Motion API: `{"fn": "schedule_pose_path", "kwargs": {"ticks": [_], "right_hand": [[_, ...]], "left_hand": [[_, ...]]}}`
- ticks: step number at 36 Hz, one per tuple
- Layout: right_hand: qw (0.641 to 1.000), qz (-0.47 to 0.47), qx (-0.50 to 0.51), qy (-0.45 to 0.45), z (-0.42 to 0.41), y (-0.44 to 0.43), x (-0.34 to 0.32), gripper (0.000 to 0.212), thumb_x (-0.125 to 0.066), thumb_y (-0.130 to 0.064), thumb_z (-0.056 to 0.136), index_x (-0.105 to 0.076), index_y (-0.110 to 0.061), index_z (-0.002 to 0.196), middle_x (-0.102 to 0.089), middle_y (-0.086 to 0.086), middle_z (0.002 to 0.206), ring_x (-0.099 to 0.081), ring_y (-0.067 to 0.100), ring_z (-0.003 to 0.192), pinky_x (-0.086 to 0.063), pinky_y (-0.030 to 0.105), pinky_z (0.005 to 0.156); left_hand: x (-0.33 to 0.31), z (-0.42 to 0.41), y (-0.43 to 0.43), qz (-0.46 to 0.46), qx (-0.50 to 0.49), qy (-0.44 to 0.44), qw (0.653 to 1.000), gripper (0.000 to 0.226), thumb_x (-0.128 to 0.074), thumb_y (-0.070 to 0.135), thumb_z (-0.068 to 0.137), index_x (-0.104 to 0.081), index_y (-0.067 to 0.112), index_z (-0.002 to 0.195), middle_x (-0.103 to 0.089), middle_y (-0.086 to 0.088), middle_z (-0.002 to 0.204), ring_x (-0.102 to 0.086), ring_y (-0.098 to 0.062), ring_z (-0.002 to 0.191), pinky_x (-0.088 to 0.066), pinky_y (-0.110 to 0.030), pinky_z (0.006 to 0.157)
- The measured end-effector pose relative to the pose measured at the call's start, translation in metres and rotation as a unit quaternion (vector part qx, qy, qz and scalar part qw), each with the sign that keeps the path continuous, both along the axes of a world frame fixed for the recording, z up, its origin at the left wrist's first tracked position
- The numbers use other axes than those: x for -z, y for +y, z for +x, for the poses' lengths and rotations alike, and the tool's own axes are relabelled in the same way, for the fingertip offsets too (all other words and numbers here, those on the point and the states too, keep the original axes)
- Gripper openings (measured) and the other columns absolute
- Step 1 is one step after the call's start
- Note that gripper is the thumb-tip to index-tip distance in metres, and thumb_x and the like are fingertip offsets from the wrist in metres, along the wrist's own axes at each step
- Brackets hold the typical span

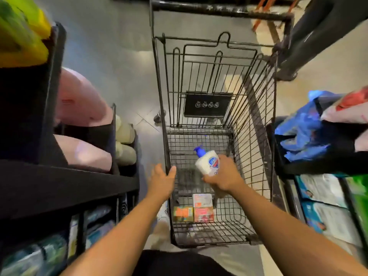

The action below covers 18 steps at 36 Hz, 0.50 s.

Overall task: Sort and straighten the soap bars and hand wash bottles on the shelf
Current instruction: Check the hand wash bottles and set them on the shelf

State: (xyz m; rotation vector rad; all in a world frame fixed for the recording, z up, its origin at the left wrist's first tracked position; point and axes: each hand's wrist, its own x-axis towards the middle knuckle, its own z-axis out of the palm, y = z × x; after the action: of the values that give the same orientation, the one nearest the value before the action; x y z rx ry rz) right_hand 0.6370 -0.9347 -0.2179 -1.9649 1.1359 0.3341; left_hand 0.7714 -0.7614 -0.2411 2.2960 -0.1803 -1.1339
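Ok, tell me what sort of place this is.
Probably a shop aisle: black wire shopping trolley between dark shelves of packaged goods; right hand holds a white, blue-pump hand wash bottle.

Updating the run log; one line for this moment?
right hand: grips hand wash bottle over cart | left hand: open by cart rim | soap boxes: three on cart floor

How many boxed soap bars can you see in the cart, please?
3. All lie on the cart floor near the person: an orange box at left, a pink box beside it, a pale box just beyond. The right hand may hide others.
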Motion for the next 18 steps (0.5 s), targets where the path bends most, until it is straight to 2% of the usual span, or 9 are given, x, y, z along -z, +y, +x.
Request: {"fn": "schedule_pose_path", "kwargs": {"ticks": [2,5,7,9,10,13,14,17,18], "right_hand": [[0.993,-0.082,-0.043,0.080,0.006,-0.004,0.022,0.066,-0.087,-0.042,0.052,-0.052,-0.025,0.106,-0.059,-0.005,0.099,-0.063,0.017,0.089,-0.058,0.041,0.073],[0.964,-0.149,-0.146,0.164,0.015,-0.012,0.057,0.081,-0.083,-0.047,0.065,-0.040,-0.024,0.131,-0.048,0.000,0.121,-0.052,0.024,0.115,-0.049,0.046,0.094],[0.952,-0.144,-0.199,0.184,0.019,-0.017,0.087,0.083,-0.081,-0.048,0.071,-0.035,-0.022,0.136,-0.045,0.002,0.126,-0.048,0.025,0.121,-0.041,0.050,0.103],[0.939,-0.142,-0.248,0.190,0.022,-0.020,0.120,0.081,-0.078,-0.048,0.075,-0.033,-0.021,0.137,-0.044,0.002,0.128,-0.046,0.025,0.123,-0.038,0.051,0.103],[0.934,-0.138,-0.270,0.187,0.022,-0.020,0.136,0.080,-0.077,-0.048,0.076,-0.033,-0.021,0.138,-0.044,0.001,0.129,-0.045,0.025,0.124,-0.039,0.050,0.101],[0.922,-0.120,-0.329,0.165,0.025,-0.013,0.182,0.083,-0.078,-0.047,0.076,-0.033,-0.020,0.141,-0.046,0.000,0.131,-0.046,0.026,0.127,-0.039,0.050,0.102],[0.920,-0.109,-0.341,0.162,0.026,-0.009,0.196,0.082,-0.079,-0.045,0.076,-0.034,-0.020,0.140,-0.046,0.001,0.131,-0.046,0.027,0.127,-0.038,0.051,0.103],[0.901,-0.103,-0.387,0.164,0.028,0.006,0.227,0.087,-0.080,-0.043,0.078,-0.031,-0.018,0.146,-0.044,0.004,0.136,-0.045,0.028,0.129,-0.031,0.060,0.111],[0.890,-0.112,-0.409,0.170,0.029,0.010,0.235,0.089,-0.078,-0.040,0.080,-0.027,-0.017,0.149,-0.042,0.005,0.139,-0.043,0.028,0.130,-0.026,0.062,0.113]], "left_hand": [[0.012,-0.002,-0.011,0.009,-0.023,0.011,1.000,0.074,-0.047,0.049,0.101,-0.020,0.007,0.156,-0.027,-0.016,0.160,-0.027,-0.034,0.147,-0.024,-0.046,0.119],[0.032,-0.006,-0.020,-0.048,-0.073,-0.022,0.996,0.058,-0.041,0.039,0.105,-0.029,0.012,0.154,-0.038,-0.011,0.156,-0.036,-0.029,0.142,-0.030,-0.034,0.111],[0.040,-0.010,-0.021,-0.092,-0.100,-0.056,0.989,0.065,-0.036,0.056,0.101,-0.034,0.017,0.154,-0.044,-0.001,0.151,-0.041,-0.020,0.139,-0.031,-0.027,0.106],[0.051,-0.012,-0.017,-0.125,-0.125,-0.084,0.981,0.098,-0.023,0.087,0.083,-0.035,0.019,0.153,-0.041,0.011,0.145,-0.037,-0.007,0.135,-0.028,-0.020,0.107],[0.055,-0.013,-0.016,-0.131,-0.133,-0.093,0.978,0.098,-0.020,0.089,0.080,-0.039,0.023,0.151,-0.042,0.014,0.142,-0.038,-0.003,0.132,-0.029,-0.017,0.106],[0.061,-0.018,-0.018,-0.158,-0.126,-0.133,0.970,0.031,-0.032,0.046,0.101,-0.042,0.049,0.129,-0.055,0.024,0.126,-0.045,0.021,0.118,-0.034,-0.006,0.099],[0.063,-0.019,-0.019,-0.158,-0.126,-0.156,0.967,0.033,-0.032,0.033,0.101,-0.042,0.048,0.129,-0.056,0.025,0.123,-0.046,0.023,0.116,-0.034,-0.003,0.096],[0.071,-0.020,-0.018,-0.141,-0.119,-0.184,0.965,0.048,-0.031,0.026,0.101,-0.049,0.016,0.144,-0.059,0.002,0.136,-0.051,0.000,0.123,-0.035,-0.010,0.101],[0.074,-0.019,-0.018,-0.142,-0.110,-0.195,0.964,0.049,-0.031,0.024,0.101,-0.048,0.008,0.144,-0.053,0.004,0.138,-0.046,0.005,0.124,-0.031,-0.005,0.101]]}}
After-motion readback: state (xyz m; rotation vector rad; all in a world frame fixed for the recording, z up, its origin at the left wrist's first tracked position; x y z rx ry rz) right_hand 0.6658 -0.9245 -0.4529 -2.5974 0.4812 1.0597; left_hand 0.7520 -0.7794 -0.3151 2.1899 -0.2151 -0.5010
